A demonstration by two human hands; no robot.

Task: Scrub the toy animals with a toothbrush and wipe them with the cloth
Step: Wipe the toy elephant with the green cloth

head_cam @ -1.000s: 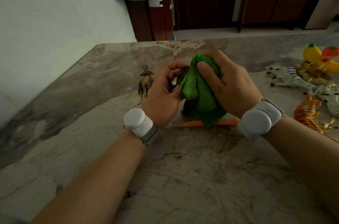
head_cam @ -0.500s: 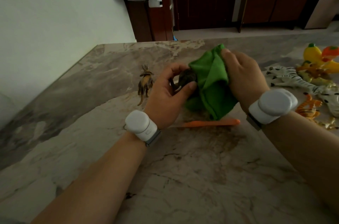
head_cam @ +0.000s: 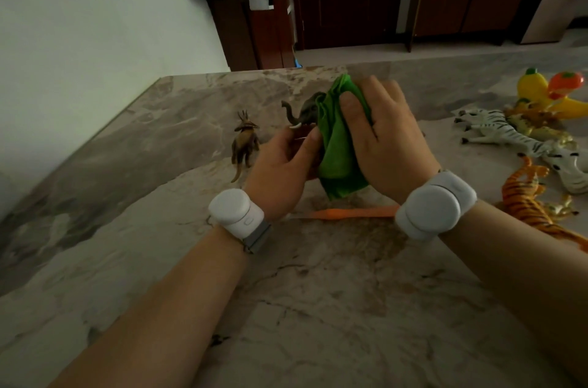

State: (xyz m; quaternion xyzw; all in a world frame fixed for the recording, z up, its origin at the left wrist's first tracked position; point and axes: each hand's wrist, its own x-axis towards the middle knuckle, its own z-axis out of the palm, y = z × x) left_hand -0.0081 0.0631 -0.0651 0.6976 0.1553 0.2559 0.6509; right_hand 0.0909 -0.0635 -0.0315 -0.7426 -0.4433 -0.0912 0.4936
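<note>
We find the toy elephant (head_cam: 304, 112) held just beyond the toothbrush (head_cam: 353, 213). Its head, trunk and tusk are now uncovered, where a second ago the green cloth (head_cam: 337, 158) hid nearly all of it. The left hand (head_cam: 280, 171) grips its underside. The right hand (head_cam: 388, 139) clasps the cloth against its back. We judge that wiping has moved rearward and is nearly done. The toothbrush lies idle. A zebra (head_cam: 496, 130) and a tiger (head_cam: 528, 203) wait right of the toothbrush.

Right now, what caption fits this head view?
Left hand holds a toy elephant; right hand presses a green cloth against it.
</note>
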